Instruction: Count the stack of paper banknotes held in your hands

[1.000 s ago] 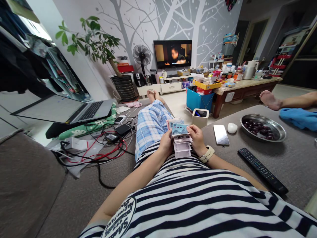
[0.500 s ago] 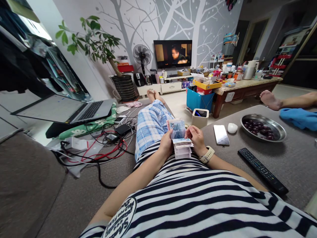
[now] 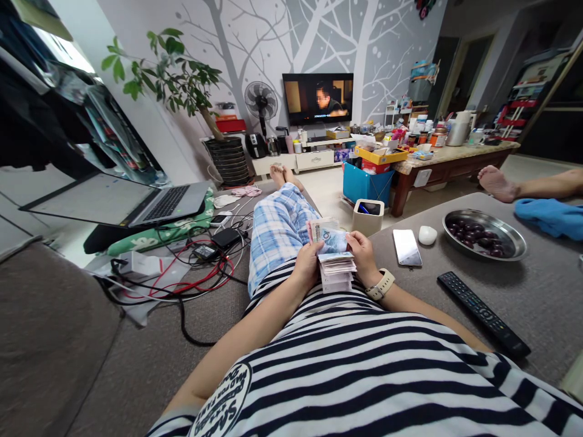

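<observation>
At twelve o'clock, your bare left hand [image 3: 308, 264] clamps the layered stack of blue and pinkish paper banknotes [image 3: 336, 267]; your bare right hand [image 3: 363, 252] pinches one pale-blue paper note [image 3: 334, 240]. A white-faced rectangular phone [image 3: 407, 247] lies at one o'clock.

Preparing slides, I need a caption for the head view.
Left hand and right hand hold banknotes; a phone lies to the right.

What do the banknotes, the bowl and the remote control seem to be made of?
Banknotes: probably matte paper; thin edges show in stacked layers. Bowl: likely polished stainless steel, judging by its silvery wall and bright reflections along the rim. Remote control: seemingly black plastic, with a rigid case and a faint sheen; its buttons are too small to judge.
</observation>
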The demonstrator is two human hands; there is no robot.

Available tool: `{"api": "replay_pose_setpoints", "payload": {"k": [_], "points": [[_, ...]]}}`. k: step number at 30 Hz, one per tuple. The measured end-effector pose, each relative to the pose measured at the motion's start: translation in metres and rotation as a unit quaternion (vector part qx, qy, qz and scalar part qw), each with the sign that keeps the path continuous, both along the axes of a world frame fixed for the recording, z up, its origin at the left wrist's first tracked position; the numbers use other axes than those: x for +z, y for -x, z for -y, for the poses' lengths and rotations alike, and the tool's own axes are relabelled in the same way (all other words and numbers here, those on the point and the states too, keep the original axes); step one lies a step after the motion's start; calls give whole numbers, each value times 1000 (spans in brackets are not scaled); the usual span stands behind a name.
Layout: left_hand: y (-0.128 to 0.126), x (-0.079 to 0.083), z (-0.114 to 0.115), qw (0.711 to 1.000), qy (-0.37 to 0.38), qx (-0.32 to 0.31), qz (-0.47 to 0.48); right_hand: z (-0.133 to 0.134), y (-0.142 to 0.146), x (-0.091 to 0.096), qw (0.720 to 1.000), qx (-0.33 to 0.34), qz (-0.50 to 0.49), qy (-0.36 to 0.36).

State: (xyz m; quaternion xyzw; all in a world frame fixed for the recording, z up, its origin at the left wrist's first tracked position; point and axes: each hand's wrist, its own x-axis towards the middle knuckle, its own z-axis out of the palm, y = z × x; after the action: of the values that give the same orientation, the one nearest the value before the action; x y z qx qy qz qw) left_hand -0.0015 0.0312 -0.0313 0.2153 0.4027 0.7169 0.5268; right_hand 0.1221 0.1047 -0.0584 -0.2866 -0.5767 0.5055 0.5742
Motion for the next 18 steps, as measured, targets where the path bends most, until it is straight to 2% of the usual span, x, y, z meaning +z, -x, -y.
{"api": "replay_pose_setpoints", "payload": {"k": [7, 18], "points": [[1, -5, -8, 999, 5, 37, 14, 3, -2, 2, 1000, 4, -2, -8], [3, -11, -13, 999, -8, 24, 27, 10, -4, 9, 999, 22, -16, -18]]}}
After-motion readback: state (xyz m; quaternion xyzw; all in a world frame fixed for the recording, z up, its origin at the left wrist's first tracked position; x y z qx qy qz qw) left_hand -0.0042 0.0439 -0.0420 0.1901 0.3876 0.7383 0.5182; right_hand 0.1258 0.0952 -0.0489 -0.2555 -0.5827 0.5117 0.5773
